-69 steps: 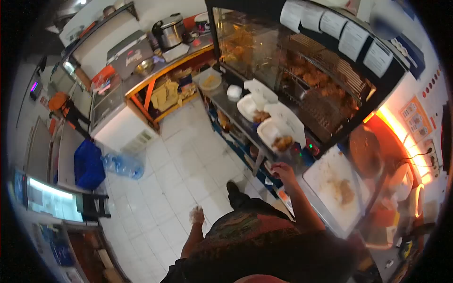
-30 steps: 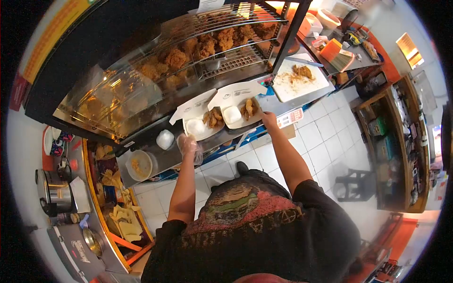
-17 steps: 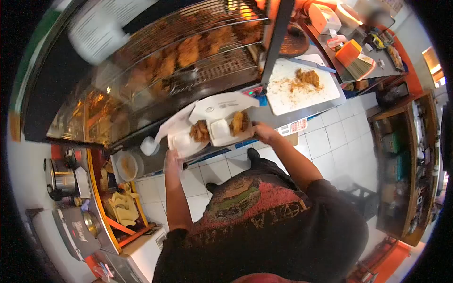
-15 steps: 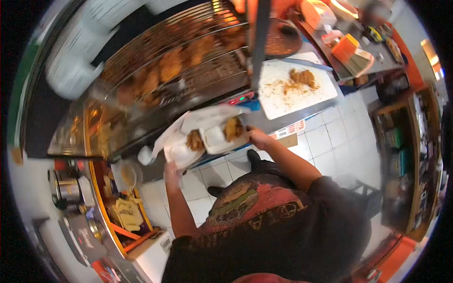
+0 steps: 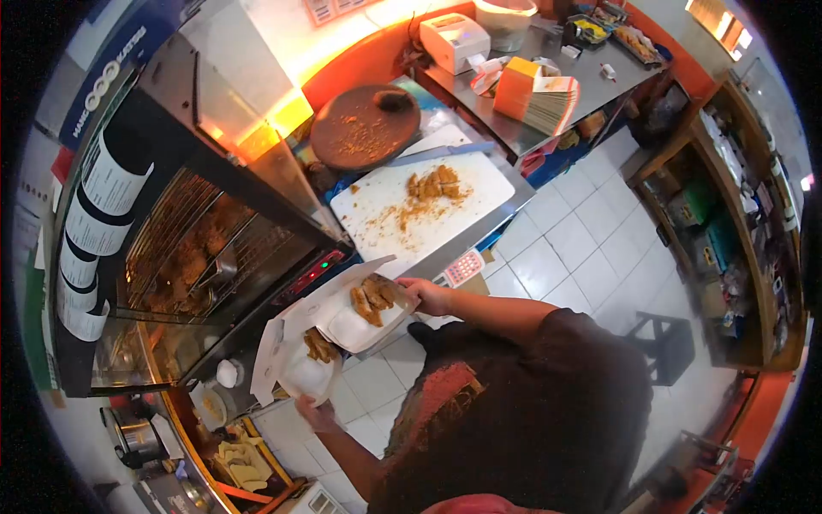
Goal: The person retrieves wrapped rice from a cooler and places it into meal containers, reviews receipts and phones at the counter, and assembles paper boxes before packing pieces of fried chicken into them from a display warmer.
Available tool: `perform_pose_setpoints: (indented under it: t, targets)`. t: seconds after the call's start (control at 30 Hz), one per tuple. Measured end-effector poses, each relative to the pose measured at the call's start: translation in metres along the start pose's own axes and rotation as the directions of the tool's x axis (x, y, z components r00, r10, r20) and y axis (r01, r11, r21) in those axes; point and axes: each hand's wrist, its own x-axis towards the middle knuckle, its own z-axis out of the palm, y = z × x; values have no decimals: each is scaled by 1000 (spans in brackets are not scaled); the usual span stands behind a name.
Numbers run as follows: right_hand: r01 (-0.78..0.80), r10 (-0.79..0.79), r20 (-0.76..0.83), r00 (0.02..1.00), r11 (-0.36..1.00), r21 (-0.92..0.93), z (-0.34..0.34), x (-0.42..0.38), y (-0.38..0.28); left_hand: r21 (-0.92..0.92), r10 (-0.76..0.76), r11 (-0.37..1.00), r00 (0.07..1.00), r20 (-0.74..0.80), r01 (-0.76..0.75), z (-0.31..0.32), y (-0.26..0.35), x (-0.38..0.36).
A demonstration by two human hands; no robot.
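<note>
Two open takeaway boxes are held side by side over the counter edge, overlapping where they meet. My left hand [image 5: 315,415], which seems to wear a clear plastic glove, is closed on the near edge of the left takeaway box [image 5: 267,351]. Inside it are white rice [image 5: 308,375] and pieces of fried chicken [image 5: 321,347]. My right hand [image 5: 426,296] grips the right end of the other takeaway box [image 5: 398,315]. This one contains rice [image 5: 347,329] and sliced fried chicken [image 5: 372,298]. Its fingers are partly hidden by the box.
A white cutting board [image 5: 377,206] with cut fried chicken [image 5: 432,187], crumbs and a knife [image 5: 445,152] lies beyond the boxes. Behind it sits a round dark mortar [image 5: 366,128]. A heated display cabinet [image 5: 300,283] stands left, and a stool [image 5: 659,347] at right.
My view has turned toward the cutting board and steadied. Both hands still hold the two boxes, which now tilt more, with the right one higher in view.
</note>
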Motion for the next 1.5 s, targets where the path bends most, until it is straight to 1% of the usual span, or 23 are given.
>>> perform_pose_setpoints:
  t: [0.03, 0.07, 0.1, 0.13, 0.17, 0.27, 0.33, 0.47, 0.57, 0.63, 0.67, 0.77, 0.9, 0.97, 1.03, 1.07, 1.13, 1.2, 1.23, 1.33, 1.37, 1.47, 1.5]
  targets:
    - [15, -15, -3, 1000, 1000, -3, -10, -16, -4, 231, 205, 946, 972, 113, -227, 10, -7, -4]
    - [42, -42, -15, 999, 999, 4, -23, -32, -9, 407, 399, 792, 890, 220, -455, 20, -14, -9]
    - [69, -69, -27, 997, 998, -3, -39, -51, -22, 104, 126, 986, 991, 38, -129, 58, -3, -19]
    - [90, -90, -43, 995, 996, -10, -54, -72, -35, -79, -49, 996, 999, 9, 50, 94, 5, -32]
    - [72, -84, -194, 977, 995, -70, -54, -104, -52, -271, -223, 939, 975, -20, 209, 130, 12, -44]
    - [62, -76, -153, 985, 994, -90, -100, -164, -82, -304, -225, 930, 974, -30, 206, 196, 32, -87]
    - [109, -126, -116, 985, 983, -147, -110, -209, -105, -586, -466, 693, 881, 80, 420, 248, 66, -105]
    - [171, -207, -228, 951, 971, -167, -148, -283, -137, -522, -566, 655, 812, 139, 546, 345, 108, -131]
    - [228, -255, -305, 918, 966, -123, -208, -329, -161, -345, -524, 792, 851, 43, 505, 409, 99, -143]
    - [299, -280, -398, 874, 954, -15, -242, -360, -186, -537, -573, 607, 791, 215, 586, 461, 96, -140]
    - [320, -286, -423, 860, 947, 9, -267, -378, -201, -533, -572, 605, 789, 225, 591, 489, 93, -138]
    - [405, -343, -442, 829, 913, 52, -327, -437, -261, -385, -575, 693, 790, 212, 609, 577, 77, -135]
    - [505, -428, -490, 759, 863, 30, -432, -498, -360, -381, -649, 630, 729, 219, 676, 733, 45, -132]
    - [533, -463, -482, 744, 846, 10, -471, -518, -426, -327, -635, 609, 691, 345, 723, 817, 32, -126]
    - [566, -499, -560, 661, 822, -64, -520, -528, -493, -344, -624, 580, 674, 395, 739, 889, -19, -118]
    - [550, -473, -567, 674, 834, -42, -555, -525, -519, -341, -645, 555, 651, 399, 759, 917, -24, -120]
    - [541, -519, -578, 630, 827, -153, -644, -519, -573, -335, -685, 503, 604, 407, 797, 973, -31, -125]
    - [541, -525, -537, 660, 829, -145, -679, -497, -633, -330, -689, 497, 596, 413, 803, 1024, -33, -120]
    - [548, -558, -511, 654, 815, -188, -688, -480, -662, -330, -690, 497, 596, 410, 803, 1048, -34, -116]
    - [561, -571, -485, 662, 807, -185, -696, -421, -738, -404, -711, 607, 694, 108, 685, 1101, -42, -119]
    - [561, -567, -469, 677, 810, -169, -701, -397, -759, -399, -716, 612, 692, 88, 683, 1116, -37, -117]
    - [450, -473, -485, 735, 876, -172, -706, -328, -819, -150, -715, 601, 612, 339, 785, 1175, -9, -92]
    - [421, -499, -501, 707, 866, -269, -696, -312, -836, -62, -734, 635, 626, 262, 770, 1197, 6, -86]
